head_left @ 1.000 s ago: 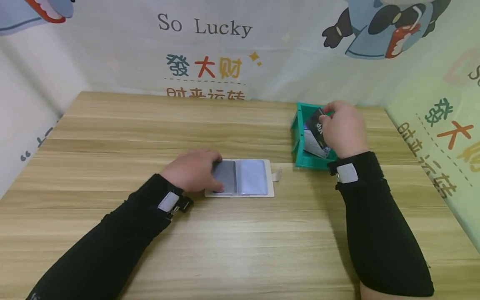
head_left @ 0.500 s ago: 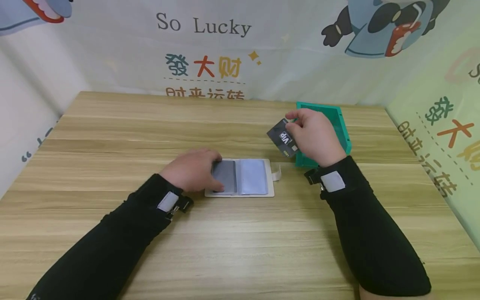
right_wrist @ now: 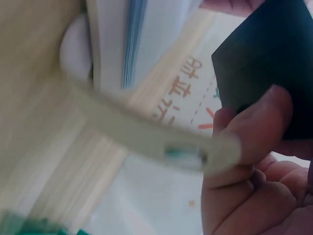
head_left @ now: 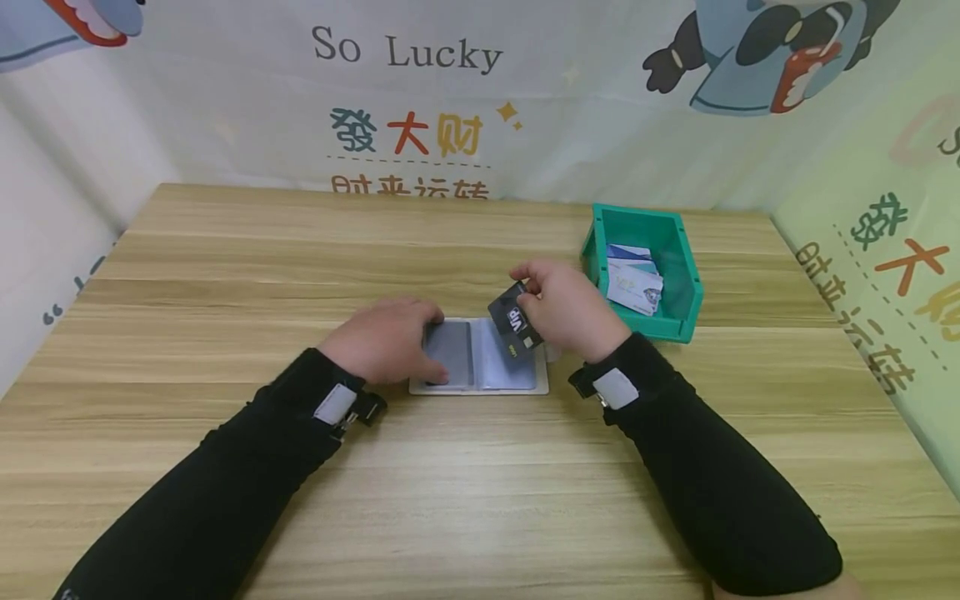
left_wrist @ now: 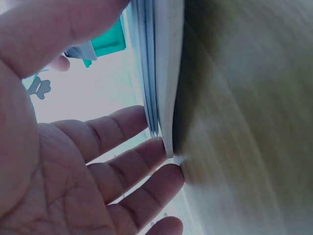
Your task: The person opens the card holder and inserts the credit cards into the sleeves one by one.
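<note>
An open card holder [head_left: 508, 379] with a pale cover and clear plastic pages lies on the table. My left hand [head_left: 382, 340] holds its left side, the thumb over the near part of the left page and the other fingers at the far edge. The left wrist view shows those fingertips [left_wrist: 132, 120] against the stacked pages and cover. My right hand [head_left: 573, 308] pinches a black card [head_left: 515, 321] marked "VIP" between thumb and fingers, tilted over the right page. In the right wrist view, the card's dark back [right_wrist: 264, 63] rises above the thumb.
A green bin [head_left: 682, 279] stands at the back right, with several pale cards [head_left: 633, 283] inside. The holder's strap [right_wrist: 146, 132] sticks out on its right side. A printed cloth [head_left: 247, 108] hangs behind the wood-grain table [head_left: 420, 500].
The right hand has lifted the black card out of the green bin and carried it left and nearer, over the holder's right page. My left hand stays in place.
</note>
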The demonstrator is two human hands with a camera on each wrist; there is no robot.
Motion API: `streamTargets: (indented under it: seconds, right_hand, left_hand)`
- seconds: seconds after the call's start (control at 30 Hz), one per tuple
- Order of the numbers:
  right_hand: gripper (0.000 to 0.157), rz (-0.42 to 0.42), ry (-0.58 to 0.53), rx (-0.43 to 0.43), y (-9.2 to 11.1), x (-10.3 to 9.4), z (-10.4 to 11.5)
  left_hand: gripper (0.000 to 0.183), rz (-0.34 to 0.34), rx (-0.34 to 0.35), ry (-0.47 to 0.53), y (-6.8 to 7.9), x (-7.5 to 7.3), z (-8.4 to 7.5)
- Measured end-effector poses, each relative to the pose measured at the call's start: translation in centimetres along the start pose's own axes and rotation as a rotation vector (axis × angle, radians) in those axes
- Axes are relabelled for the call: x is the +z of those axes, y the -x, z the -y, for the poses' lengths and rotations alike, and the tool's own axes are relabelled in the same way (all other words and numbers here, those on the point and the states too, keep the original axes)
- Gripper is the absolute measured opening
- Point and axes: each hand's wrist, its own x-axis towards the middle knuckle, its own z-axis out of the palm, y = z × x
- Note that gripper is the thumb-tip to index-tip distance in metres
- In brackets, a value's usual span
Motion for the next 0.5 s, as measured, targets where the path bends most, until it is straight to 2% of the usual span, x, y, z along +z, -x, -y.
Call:
streamTargets:
  seconds: [0.17, 0.5]
  right_hand:
    - [0.033, 0.042, 0.016, -0.012, 0.0, 1.1, 0.3]
    - [0.032, 0.077, 0.099, 0.018, -0.1, 2.5, 0.8]
  left_hand:
    - [0.073, 0.003, -0.01, -0.008, 0.0, 0.0, 0.0]
    - [0.074, 0.007, -0.006, -0.007, -0.1, 0.1, 0.1]
